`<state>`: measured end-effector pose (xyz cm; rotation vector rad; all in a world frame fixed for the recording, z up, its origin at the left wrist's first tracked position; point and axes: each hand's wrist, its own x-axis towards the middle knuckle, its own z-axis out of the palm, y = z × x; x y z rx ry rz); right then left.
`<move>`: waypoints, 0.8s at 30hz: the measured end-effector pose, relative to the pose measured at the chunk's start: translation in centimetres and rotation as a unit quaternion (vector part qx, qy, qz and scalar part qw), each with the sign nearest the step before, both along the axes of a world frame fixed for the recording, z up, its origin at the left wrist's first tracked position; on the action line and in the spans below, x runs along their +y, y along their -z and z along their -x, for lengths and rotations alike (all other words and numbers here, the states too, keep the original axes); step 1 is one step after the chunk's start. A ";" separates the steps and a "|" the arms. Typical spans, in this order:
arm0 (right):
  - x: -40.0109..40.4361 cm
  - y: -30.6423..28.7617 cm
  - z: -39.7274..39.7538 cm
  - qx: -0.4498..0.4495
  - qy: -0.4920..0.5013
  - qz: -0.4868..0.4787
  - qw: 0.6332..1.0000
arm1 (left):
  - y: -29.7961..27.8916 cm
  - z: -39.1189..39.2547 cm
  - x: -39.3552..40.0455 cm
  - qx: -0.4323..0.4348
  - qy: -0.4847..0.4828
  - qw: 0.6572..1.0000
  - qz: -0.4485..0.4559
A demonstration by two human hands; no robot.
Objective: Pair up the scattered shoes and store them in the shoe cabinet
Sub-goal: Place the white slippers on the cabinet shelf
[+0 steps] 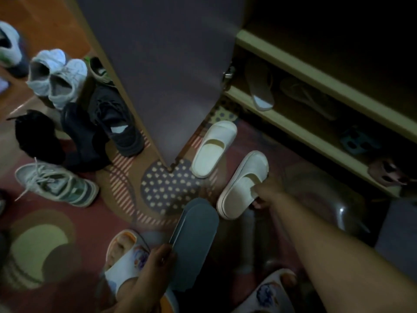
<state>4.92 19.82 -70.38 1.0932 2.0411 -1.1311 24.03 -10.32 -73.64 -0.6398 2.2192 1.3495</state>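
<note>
While tilted, white slipper [241, 188] thick-soled, scuffless

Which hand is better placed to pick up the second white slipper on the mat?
The right hand. It grips one white slipper, and the second white slipper lies close beside it near the open cabinet. The left hand is farther off, holding blue slippers.

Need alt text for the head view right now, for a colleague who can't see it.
The right hand grips a white slipper on the rug beside its mate, while the left hand holds blue-grey slippers. The shoe cabinet stands open; sneakers lie scattered left.
</note>
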 end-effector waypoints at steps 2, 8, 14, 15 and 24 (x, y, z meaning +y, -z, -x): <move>0.5 -2.3 -1.9 0.028 0.022 0.005 0.999 | -1.3 0.4 0.8 0.019 0.034 0.999 -0.011; 2.9 -6.7 -5.0 0.180 0.017 0.010 0.983 | -3.7 -0.3 2.2 0.077 0.088 0.993 -0.022; 2.7 -9.7 -6.5 0.228 -0.005 -0.028 0.973 | -6.1 0.2 3.2 0.102 0.133 0.986 0.013; 2.8 -10.6 -6.4 0.223 -0.022 -0.030 0.974 | -6.8 0.4 3.5 0.114 0.151 0.982 0.015; 5.8 -28.3 -3.2 0.332 0.036 -0.187 0.924 | -18.7 5.9 4.8 0.001 0.137 0.990 -0.045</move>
